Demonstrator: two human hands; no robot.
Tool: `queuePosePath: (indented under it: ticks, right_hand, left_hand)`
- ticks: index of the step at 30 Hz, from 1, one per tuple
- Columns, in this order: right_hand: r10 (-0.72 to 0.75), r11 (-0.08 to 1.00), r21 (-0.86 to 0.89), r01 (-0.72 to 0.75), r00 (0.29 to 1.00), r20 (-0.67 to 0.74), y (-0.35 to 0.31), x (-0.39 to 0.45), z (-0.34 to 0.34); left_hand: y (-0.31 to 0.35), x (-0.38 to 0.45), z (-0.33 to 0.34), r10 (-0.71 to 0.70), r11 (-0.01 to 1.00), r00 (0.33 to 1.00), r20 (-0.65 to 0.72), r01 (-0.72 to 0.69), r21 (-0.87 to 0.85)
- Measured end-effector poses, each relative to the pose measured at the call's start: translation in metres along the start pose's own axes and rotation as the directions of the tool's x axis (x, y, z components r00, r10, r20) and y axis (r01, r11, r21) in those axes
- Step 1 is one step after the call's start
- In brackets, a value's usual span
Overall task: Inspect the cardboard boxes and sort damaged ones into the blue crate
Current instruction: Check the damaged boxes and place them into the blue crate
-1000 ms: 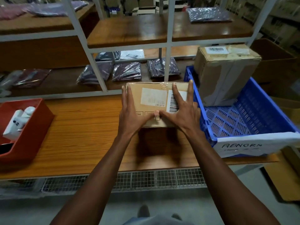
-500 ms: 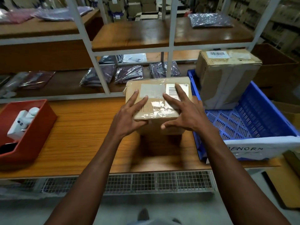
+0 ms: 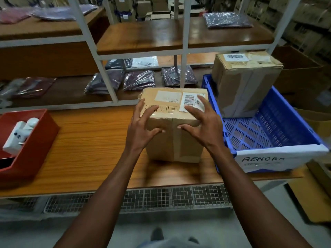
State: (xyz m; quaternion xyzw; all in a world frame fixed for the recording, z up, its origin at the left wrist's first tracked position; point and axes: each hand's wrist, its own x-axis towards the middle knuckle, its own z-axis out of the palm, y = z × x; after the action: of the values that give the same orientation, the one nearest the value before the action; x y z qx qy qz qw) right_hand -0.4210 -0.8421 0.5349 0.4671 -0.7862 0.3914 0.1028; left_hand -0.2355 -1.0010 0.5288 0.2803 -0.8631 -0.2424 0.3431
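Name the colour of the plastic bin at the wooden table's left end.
The plastic bin is red, clearest in the head view.

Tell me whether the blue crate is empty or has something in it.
Not empty. One taped cardboard box stands at the far end of the crate; the slotted floor nearer the camera is bare.

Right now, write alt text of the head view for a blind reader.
A left hand and a right hand grip the top front edge of a cardboard box on a wooden table. Beside it, a blue crate holds a second box.
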Motion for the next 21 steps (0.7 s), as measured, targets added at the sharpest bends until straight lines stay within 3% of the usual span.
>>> queuePosePath:
  ticks: [2,4,9,11,13,15,18,21]
  right_hand:
    - [0.133,0.98,0.166,-0.113,0.985,-0.113,-0.003,-0.013,0.004]
    - [0.264,0.934,0.278,-0.222,0.957,-0.123,-0.006,-0.025,0.009]
    - [0.287,0.94,0.22,-0.261,0.953,-0.096,-0.006,-0.029,0.011]
    - [0.278,0.946,0.204,-0.252,0.954,-0.109,-0.005,-0.029,0.011]
    - [0.283,0.944,0.207,-0.255,0.952,-0.117,-0.005,-0.031,0.012]
    - [0.353,0.908,0.278,-0.313,0.93,-0.107,-0.004,-0.033,0.014]
    - [0.468,0.797,0.42,-0.434,0.883,0.025,0.004,-0.034,0.012]
    - [0.509,0.727,0.415,-0.547,0.835,0.21,0.01,-0.04,0.012]
  left_hand:
    - [0.001,-0.001,0.003,-0.009,1.0,1.0,-0.022,0.01,0.021]
    - [0.001,-0.003,0.005,0.002,0.999,1.0,-0.026,-0.001,0.04]
    - [-0.001,-0.013,0.011,-0.061,0.998,0.988,-0.139,0.058,-0.025]
    - [-0.003,-0.019,0.019,-0.185,0.968,0.969,-0.164,0.151,-0.2]
    - [0.0,-0.023,0.025,-0.388,0.857,0.921,-0.038,0.345,-0.383]
    - [0.001,-0.026,0.03,-0.495,0.798,0.866,0.065,0.483,-0.361]
    - [-0.006,-0.029,0.033,-0.498,0.815,0.867,0.01,0.473,-0.334]
    - [-0.006,-0.031,0.035,-0.476,0.827,0.879,-0.04,0.432,-0.358]
